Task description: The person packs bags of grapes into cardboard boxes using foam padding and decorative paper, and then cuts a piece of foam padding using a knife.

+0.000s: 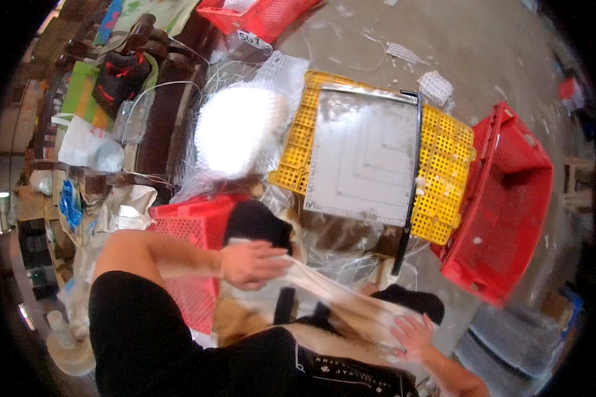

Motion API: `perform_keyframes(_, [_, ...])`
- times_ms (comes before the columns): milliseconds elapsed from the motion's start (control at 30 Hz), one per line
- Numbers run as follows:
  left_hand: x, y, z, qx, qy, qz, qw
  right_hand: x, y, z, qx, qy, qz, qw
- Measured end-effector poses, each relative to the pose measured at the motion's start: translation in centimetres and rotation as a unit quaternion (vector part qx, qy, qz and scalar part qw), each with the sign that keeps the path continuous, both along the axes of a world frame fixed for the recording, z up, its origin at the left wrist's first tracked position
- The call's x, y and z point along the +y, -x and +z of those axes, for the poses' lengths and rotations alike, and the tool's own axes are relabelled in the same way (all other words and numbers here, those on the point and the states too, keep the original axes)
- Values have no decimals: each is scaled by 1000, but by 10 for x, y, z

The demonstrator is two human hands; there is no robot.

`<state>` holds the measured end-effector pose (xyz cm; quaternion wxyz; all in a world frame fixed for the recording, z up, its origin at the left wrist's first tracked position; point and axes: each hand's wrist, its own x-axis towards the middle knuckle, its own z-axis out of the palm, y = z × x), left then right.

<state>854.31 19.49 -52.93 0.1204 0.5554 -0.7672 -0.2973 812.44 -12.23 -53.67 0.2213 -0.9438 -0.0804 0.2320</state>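
Note:
A pale, whitish strip of thin sheet material is stretched slantwise across my lap, blurred by motion. At its upper left end my left hand closes on it, fingers pointing right. The lower right end is under my right hand, whose fingers are smeared but seem to grip the edge. Ahead of my knees lies a grey-white board marked with nested corner lines, with a dark bar along its right side. It rests on a yellow perforated crate.
White foam netting is heaped left of the board. Red crates stand at the right, beside my left leg and at the top. A dark wooden bench with bags is at the left. Netting scraps lie on the floor.

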Motion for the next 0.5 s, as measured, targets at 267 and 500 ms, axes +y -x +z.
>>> perform_keyframes(267, [19,20,-18,-37,61,55,996,20,0,-9,-133,56,-50,988])
perform_keyframes(500, [12,25,-6,113,202,509,829,55,-9,6,-185,59,-148,970])
